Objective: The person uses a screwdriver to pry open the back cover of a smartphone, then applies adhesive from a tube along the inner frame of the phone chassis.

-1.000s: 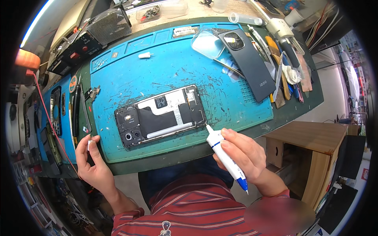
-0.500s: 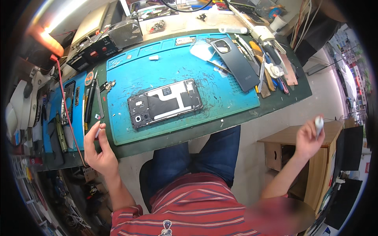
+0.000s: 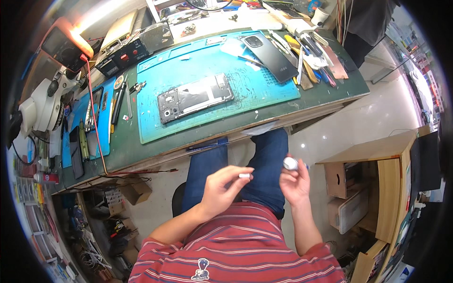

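Observation:
Over my lap, my left hand (image 3: 221, 189) pinches a small white cylindrical piece (image 3: 244, 175) between thumb and fingers. To its right, my right hand (image 3: 295, 186) is closed round a small silver-white tube (image 3: 290, 163), its round end facing up. The two hands are apart. Beyond them on the bench, an opened phone (image 3: 196, 98) with its inner parts showing lies on a blue work mat (image 3: 188, 129). A dark phone back cover (image 3: 271, 57) with a camera block rests at the mat's right side.
Several tweezers, knives and pry tools (image 3: 309, 61) lie right of the mat. At the left stand an orange multimeter (image 3: 66, 45) with a red lead and a white microscope-like device (image 3: 41, 108). A wooden cabinet (image 3: 368, 151) is at my right. The bench's front edge runs beyond my knees.
Both hands have come inward over my lap, the left from the bench's left edge, the right from beside the cabinet. Each still holds its thing. The view has shifted, too.

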`<state>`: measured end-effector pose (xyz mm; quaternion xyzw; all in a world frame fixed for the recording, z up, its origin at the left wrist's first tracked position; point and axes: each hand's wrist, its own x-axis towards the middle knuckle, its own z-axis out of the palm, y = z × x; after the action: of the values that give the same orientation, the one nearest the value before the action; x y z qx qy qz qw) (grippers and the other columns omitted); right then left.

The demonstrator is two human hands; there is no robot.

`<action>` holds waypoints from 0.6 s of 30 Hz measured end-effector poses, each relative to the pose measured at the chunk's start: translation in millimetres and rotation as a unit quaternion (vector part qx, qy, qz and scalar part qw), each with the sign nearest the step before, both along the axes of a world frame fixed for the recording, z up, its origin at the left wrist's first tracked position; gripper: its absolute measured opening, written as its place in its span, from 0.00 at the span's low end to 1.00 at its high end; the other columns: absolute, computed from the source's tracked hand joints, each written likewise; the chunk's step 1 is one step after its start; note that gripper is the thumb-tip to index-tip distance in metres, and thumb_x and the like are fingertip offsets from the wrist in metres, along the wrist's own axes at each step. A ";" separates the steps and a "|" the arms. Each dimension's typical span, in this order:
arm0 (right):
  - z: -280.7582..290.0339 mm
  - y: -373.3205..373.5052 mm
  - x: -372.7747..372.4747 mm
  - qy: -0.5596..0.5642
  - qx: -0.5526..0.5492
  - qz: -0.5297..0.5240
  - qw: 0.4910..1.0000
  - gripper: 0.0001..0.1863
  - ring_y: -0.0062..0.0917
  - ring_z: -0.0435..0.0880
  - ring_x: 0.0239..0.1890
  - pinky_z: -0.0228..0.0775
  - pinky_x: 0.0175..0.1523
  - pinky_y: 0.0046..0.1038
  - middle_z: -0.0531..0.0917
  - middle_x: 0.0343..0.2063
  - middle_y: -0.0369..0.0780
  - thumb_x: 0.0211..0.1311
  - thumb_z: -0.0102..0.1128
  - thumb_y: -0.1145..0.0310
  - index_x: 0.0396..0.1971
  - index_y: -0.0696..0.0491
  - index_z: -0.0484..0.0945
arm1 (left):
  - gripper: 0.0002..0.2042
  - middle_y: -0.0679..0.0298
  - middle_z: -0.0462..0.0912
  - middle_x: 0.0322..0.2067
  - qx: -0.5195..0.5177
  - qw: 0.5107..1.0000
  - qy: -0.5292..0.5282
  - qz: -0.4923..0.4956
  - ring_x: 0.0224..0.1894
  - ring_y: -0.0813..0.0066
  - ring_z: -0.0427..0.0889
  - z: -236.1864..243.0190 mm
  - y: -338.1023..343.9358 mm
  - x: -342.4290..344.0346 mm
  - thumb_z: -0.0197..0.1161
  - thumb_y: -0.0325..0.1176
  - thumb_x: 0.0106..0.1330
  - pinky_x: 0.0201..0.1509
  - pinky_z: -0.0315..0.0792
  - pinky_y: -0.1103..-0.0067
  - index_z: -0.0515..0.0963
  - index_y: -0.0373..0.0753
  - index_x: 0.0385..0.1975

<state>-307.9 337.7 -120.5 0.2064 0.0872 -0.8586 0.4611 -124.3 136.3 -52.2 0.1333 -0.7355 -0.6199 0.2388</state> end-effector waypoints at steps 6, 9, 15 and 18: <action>60.9 -70.7 24.0 0.023 -0.143 0.122 0.982 0.17 0.16 0.79 0.38 0.80 0.43 0.20 0.83 0.59 0.40 0.80 0.64 0.57 0.60 0.49 0.80 | 0.14 0.54 0.89 0.54 0.215 0.972 0.065 0.069 0.54 0.70 0.88 17.4 -19.1 -5.9 0.63 0.37 0.82 0.57 0.81 0.74 0.84 0.32 0.56; 54.7 -76.0 37.2 0.004 -0.102 0.130 0.986 0.16 0.16 0.82 0.36 0.84 0.41 0.19 0.87 0.46 0.35 0.78 0.66 0.56 0.55 0.50 0.82 | 0.15 0.53 0.89 0.55 0.248 0.963 0.092 0.057 0.57 0.67 0.88 17.0 -11.4 -14.0 0.63 0.38 0.82 0.62 0.81 0.71 0.84 0.32 0.57; 46.2 -79.1 48.0 0.017 -0.006 0.105 0.994 0.18 0.13 0.87 0.32 0.87 0.37 0.16 0.89 0.38 0.33 0.74 0.69 0.53 0.50 0.53 0.83 | 0.15 0.52 0.90 0.52 0.250 0.963 0.076 0.069 0.55 0.68 0.88 6.1 -1.1 -19.3 0.63 0.38 0.82 0.63 0.81 0.71 0.83 0.32 0.57; 45.3 -78.2 51.0 0.031 0.021 0.103 0.994 0.20 0.12 0.87 0.32 0.86 0.36 0.15 0.89 0.38 0.33 0.73 0.70 0.52 0.50 0.53 0.83 | 0.15 0.53 0.91 0.50 0.229 0.968 0.055 0.081 0.52 0.70 0.88 6.3 -1.1 -20.9 0.63 0.38 0.82 0.61 0.81 0.72 0.84 0.32 0.56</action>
<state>-256.9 259.6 -75.2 0.1790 0.1398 -0.8104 0.5400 -145.2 135.3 -45.8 0.2093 -0.5464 -0.7568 0.2914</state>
